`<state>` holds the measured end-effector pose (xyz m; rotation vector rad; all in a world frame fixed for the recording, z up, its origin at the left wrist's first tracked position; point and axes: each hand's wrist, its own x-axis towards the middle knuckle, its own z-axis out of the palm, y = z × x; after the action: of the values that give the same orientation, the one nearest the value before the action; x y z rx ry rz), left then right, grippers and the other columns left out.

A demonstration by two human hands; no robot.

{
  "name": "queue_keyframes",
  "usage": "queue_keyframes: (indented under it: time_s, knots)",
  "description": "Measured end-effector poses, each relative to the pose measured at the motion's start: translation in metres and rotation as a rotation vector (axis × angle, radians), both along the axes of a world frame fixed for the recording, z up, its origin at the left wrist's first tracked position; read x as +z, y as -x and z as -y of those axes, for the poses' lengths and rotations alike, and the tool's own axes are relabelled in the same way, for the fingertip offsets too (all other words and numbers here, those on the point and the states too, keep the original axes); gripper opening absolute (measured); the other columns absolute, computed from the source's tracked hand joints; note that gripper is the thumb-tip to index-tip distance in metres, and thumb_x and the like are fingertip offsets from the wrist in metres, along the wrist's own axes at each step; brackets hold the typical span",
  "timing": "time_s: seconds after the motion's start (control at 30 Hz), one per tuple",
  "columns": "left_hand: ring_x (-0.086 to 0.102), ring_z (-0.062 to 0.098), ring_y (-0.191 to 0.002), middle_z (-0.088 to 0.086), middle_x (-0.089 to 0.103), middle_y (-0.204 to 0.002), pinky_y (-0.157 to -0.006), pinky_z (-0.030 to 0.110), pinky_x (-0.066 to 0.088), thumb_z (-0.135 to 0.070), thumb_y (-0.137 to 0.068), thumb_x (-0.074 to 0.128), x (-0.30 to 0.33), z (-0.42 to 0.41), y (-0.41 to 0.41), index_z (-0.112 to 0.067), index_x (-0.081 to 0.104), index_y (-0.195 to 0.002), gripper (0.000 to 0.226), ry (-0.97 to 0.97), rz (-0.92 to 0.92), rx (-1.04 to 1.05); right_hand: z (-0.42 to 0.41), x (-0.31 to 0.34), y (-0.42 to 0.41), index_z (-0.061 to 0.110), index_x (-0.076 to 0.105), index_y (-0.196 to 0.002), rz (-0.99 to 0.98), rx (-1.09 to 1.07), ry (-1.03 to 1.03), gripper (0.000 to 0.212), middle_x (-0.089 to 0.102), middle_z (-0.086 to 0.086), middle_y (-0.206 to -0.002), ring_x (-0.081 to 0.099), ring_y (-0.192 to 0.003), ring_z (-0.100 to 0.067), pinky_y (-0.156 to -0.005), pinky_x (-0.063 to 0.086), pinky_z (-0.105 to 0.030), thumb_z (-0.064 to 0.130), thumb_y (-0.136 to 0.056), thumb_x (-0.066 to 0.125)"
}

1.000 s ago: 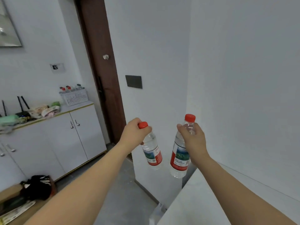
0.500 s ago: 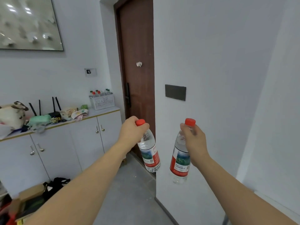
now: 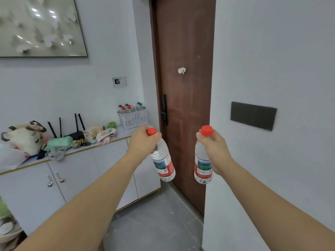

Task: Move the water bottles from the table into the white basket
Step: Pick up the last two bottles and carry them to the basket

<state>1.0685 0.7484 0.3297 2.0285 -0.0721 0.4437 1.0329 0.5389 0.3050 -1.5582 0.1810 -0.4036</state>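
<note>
1. The left hand (image 3: 143, 143) has its fingers curled tightly round the neck of the left bottle (image 3: 163, 162), just under its red cap (image 3: 151, 131). The thumb side faces the camera and the fingertips themselves are hidden behind the bottle.
2. The right hand (image 3: 214, 151) grips the right bottle (image 3: 202, 163) the same way, fingers wrapped round the neck and shoulder below its red cap (image 3: 206, 130).
3. Both bottles hang in the air in front of the brown door (image 3: 184, 87). The left one tilts, its base swung toward the door. The right one hangs close to upright. They are apart from each other, with a strip of door showing between them.
4. Each bottle is clear, holds water, and wears a red, white and green label.
5. Both bare forearms reach forward from the bottom corners of the view.
6. The white basket (image 3: 133, 119) stands to the left of the door, on the end of the white cabinet (image 3: 76, 176) nearest the door. It is perforated and already holds several bottles with red and green caps.
7. Farther from the door along the cabinet top lie bundled cloths, a black router (image 3: 77, 134) with upright antennas and a stuffed toy (image 3: 25, 136).
8. A framed picture (image 3: 39, 26) hangs on the wall above the cabinet, well left of the door.
9. A dark panel (image 3: 253, 115) sits on the white wall to the right of the door.
</note>
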Motion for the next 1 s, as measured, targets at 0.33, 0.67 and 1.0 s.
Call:
queue_keyframes:
  time_s: [0.33,0.67,1.0]
  knots:
    - [0.06,0.018,-0.073,0.004,0.059,-0.083,-0.069,0.043,0.062,-0.029,-0.085,0.068,0.012,-0.074,-0.188,-0.022,0.054,-0.087,0.016,0.029,0.081,0.059,-0.065,0.019,-0.193,0.023,0.064,-0.107,0.01,0.118,-0.09,0.019,0.067,-0.007,-0.106,0.063,-0.105,-0.027,-0.097,0.049,-0.047,0.033,-0.091,0.065]
    - [0.059,0.025,-0.073,0.005,0.056,-0.081,-0.072,0.05,0.059,-0.03,-0.085,0.065,0.042,-0.122,-0.404,-0.023,0.05,-0.084,0.017,0.081,0.116,0.086,-0.122,0.053,-0.42,0.019,0.062,-0.119,0.019,0.221,-0.147,0.03,0.064,-0.005,-0.108,0.058,-0.114,-0.029,-0.105,0.043,-0.049,0.025,-0.09,0.069]
    - [0.066,0.036,-0.082,0.005,0.059,-0.082,-0.073,0.05,0.058,-0.035,-0.086,0.062,0.024,-0.129,-0.569,-0.023,0.049,-0.084,0.018,0.02,0.088,0.163,-0.144,0.043,-0.596,0.019,0.063,-0.115,0.036,0.278,-0.243,0.025,0.065,-0.006,-0.107,0.059,-0.111,-0.029,-0.105,0.042,-0.048,0.023,-0.091,0.067]
